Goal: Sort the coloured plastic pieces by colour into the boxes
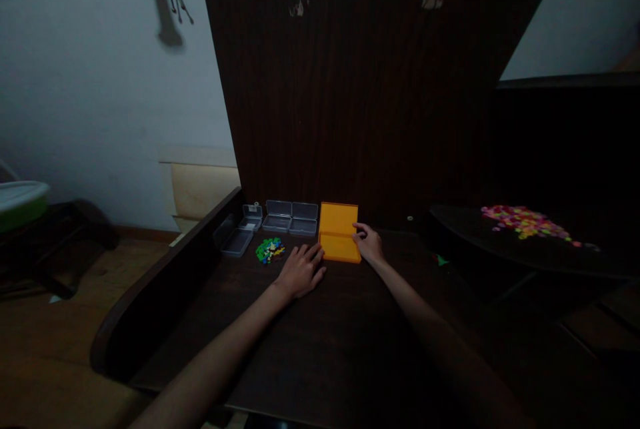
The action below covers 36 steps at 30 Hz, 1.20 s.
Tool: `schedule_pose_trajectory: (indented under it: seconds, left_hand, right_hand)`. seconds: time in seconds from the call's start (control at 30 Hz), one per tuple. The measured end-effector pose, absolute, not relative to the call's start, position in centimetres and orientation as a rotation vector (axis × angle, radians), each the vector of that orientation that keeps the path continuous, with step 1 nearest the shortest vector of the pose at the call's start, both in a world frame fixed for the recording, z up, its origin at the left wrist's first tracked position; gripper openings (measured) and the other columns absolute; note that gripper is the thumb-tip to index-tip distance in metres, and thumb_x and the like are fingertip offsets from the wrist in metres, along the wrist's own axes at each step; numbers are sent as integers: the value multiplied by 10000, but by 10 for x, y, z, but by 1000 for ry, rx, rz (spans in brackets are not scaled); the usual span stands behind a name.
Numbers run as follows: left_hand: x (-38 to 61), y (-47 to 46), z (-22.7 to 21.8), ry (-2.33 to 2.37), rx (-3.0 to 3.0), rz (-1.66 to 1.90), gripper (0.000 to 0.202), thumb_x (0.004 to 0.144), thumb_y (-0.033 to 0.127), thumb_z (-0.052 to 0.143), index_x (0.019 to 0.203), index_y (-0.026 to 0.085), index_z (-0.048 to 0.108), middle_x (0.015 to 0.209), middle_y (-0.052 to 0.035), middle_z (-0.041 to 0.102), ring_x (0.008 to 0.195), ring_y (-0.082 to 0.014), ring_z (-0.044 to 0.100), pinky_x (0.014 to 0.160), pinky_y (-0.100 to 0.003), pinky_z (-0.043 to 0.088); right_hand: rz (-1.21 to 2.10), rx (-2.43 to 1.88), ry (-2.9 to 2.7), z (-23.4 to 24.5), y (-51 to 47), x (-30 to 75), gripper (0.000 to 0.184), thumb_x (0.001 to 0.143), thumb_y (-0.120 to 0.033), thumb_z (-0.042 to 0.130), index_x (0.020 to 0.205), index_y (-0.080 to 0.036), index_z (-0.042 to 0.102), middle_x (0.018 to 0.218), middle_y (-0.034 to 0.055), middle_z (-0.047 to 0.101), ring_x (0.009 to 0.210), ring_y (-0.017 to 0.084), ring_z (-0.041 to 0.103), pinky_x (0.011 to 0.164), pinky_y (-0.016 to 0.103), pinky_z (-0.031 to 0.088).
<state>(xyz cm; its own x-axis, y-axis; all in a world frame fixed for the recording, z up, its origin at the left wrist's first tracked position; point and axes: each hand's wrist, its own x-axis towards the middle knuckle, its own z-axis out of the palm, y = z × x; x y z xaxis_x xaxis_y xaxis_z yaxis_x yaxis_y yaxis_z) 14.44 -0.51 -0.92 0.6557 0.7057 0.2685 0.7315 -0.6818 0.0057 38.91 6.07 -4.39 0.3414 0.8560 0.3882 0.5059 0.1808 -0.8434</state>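
A yellow plastic box [340, 250] lies on the dark table with its hinged lid [339, 217] standing up behind it; no contents show inside. At its left edge, my left hand [301, 272] rests palm down with fingers spread, the fingertips against or right beside the box. My right hand [369, 244] is at the right side, with thumb and index finger on the edge near the lid's lower part. To the left of my left hand lies a pile of small green, blue, yellow and white pieces [270, 250], too small to make out singly.
Clear plastic boxes with raised lids [290, 223] line the back left, a smaller one [251, 222] and another clear box [237, 242] beside them. A raised wooden side [170, 282] bounds the table's left. Pink and yellow pieces [530, 222] lie on a dark surface at right.
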Motion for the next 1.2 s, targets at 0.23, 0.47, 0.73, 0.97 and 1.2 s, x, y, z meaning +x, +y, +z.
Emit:
schedule_pose_trajectory:
  seconds: [0.23,0.47,0.73,0.97,1.2]
  left_hand:
    - [151,7,-11,-1273,-2724,-388,474,954,402,358,1340,155,476,1449,-109,449,1209,-315,462,1000,-506,402]
    - [142,4,-7,-1277,-2813,-540,497,958,409,361,1389,170,415,1489,-122,387,1251,-320,440,1014,-520,404]
    - [110,-31,-2,-974,-3140,-483,500,950,447,404,1395,219,424,1485,-93,407,1369,-267,362,1118,-471,339]
    - [112,-50,-10,-909,-3252,-349,598,928,524,420,1448,239,347,1538,-94,312,1440,-275,232,1160,-528,232]
    - [112,-48,-11,-926,-3255,-369,586,933,508,424,1452,250,339,1543,-85,298,1444,-266,221,1166,-520,226]
  right_hand:
    - [396,-1479,-1324,-41,67,385,345,716,-229,529,1023,-164,674,1030,84,696,744,162,647,758,316,533]
    - [280,-1531,-1439,-33,35,402,388,815,-351,516,1145,-175,620,1151,119,639,965,225,624,897,421,493]
    - [242,-1464,-2104,-20,-66,412,482,928,-469,438,1346,-240,510,1442,86,457,1346,244,373,1127,474,280]
    - [446,-1488,-2399,-28,-103,393,619,917,-557,425,1463,-275,351,1553,40,267,1443,255,184,1177,503,161]
    - [376,-1479,-2421,-32,-107,390,585,932,-528,420,1455,-272,362,1550,44,263,1450,247,154,1182,515,138]
